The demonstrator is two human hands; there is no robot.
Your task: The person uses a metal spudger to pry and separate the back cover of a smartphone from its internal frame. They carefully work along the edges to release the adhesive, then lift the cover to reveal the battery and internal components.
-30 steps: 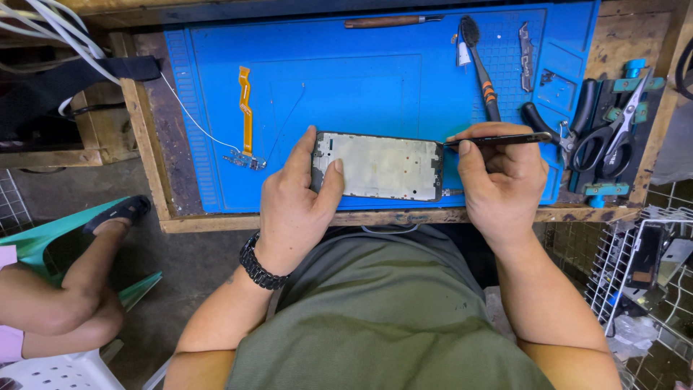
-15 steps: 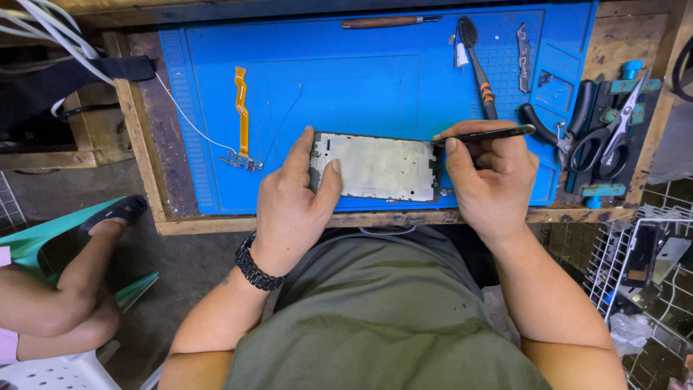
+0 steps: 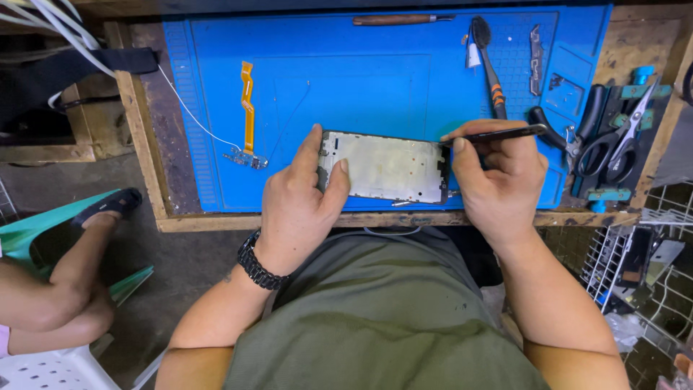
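Phone frame corner under left hand

Mat blue w/ grid pattern; flex cable orange; phone frame silver-grey; watch black; shirt olive.

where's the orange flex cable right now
In the head view, the orange flex cable lies on the blue mat, left of the phone frame and just beyond the left hand.

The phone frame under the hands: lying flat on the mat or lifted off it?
Flat, as far as the view shows. The phone frame rests inner side up on the blue mat, left hand steadying one end, right hand holding tweezers at the other.
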